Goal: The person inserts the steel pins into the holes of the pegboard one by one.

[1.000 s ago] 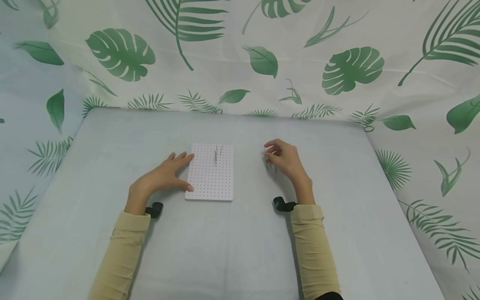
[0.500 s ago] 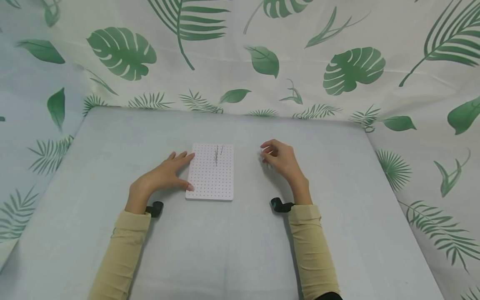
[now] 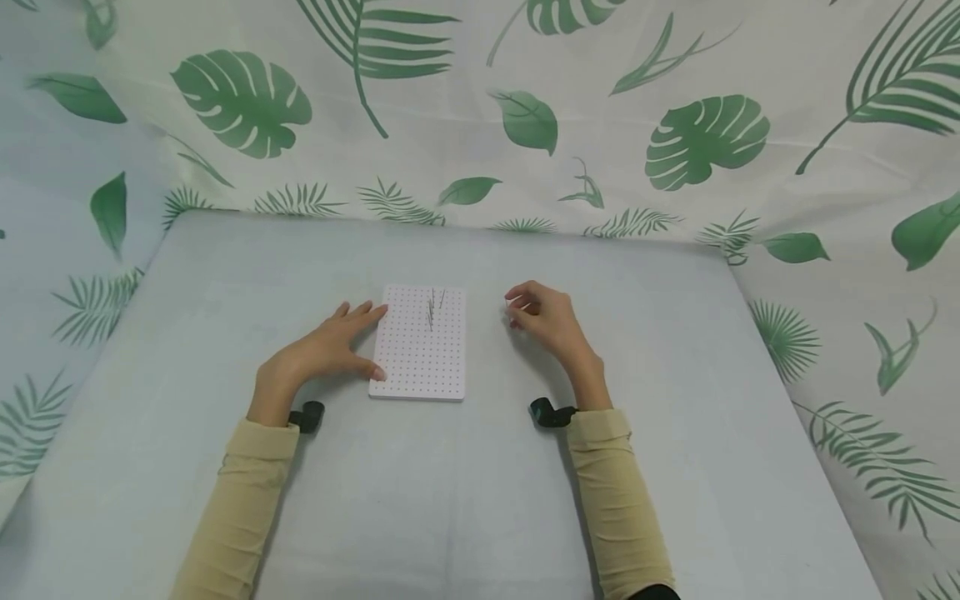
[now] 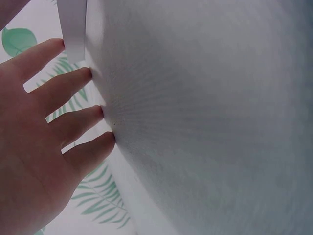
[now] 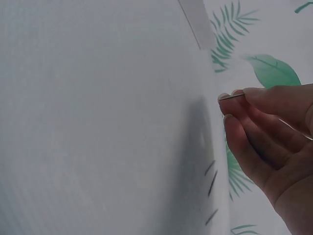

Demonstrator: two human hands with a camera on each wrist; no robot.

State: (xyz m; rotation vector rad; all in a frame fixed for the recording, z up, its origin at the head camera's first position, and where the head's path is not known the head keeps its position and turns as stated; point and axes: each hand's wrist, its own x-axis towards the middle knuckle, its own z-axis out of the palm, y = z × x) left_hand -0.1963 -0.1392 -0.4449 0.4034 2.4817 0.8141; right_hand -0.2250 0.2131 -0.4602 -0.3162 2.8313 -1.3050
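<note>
A white board (image 3: 416,358) with a grid of small holes lies on the table, and several thin pins (image 3: 431,315) stand up from its upper part. My left hand (image 3: 318,354) is spread along the board's left edge, with index fingertip and thumb at that edge. In the left wrist view its fingers are straight, and the other fingertips rest on the tabletop. To the right of the board, my right hand (image 3: 551,323) pinches a thin metal pin (image 5: 232,97) between thumb and fingertip, above the table. Below that hand, loose pins (image 5: 212,183) lie on the table.
A pale grey cloth (image 3: 465,492) covers the table. Leaf-printed fabric (image 3: 465,125) hangs behind it and along the sides. A small black camera (image 3: 551,412) sits at the right wrist, and another black camera (image 3: 307,417) at the left.
My right hand has moved left toward the board with the pin, and the loose pins seen under it earlier no longer show in the head view. My left hand stays at the board's edge.
</note>
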